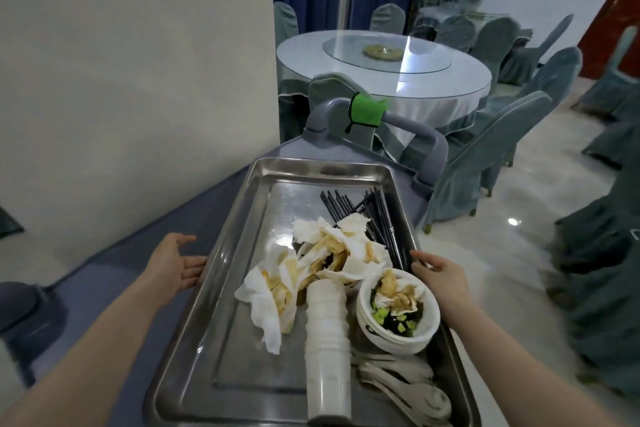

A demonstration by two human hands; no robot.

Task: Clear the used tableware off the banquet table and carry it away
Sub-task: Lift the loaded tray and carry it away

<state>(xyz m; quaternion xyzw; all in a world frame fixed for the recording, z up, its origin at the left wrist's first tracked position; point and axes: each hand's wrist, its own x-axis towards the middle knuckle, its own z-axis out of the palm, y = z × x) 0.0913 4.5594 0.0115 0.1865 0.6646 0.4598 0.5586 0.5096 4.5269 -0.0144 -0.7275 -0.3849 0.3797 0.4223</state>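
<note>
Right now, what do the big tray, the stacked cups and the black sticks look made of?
The tray looks like stainless steel: grey, shiny, mirroring light. The stacked cups look like matte white plastic or thin foam; I can't tell which. The black sticks are chopsticks, probably plastic or lacquered wood, dark and slightly glossy.

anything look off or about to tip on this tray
The stack of white cups lies on its side on the metal tray instead of upright, so it might roll. Stained napkins are heaped loosely, and the bowl stack sits tilted with scraps inside. Nothing spilled off the tray.
</note>
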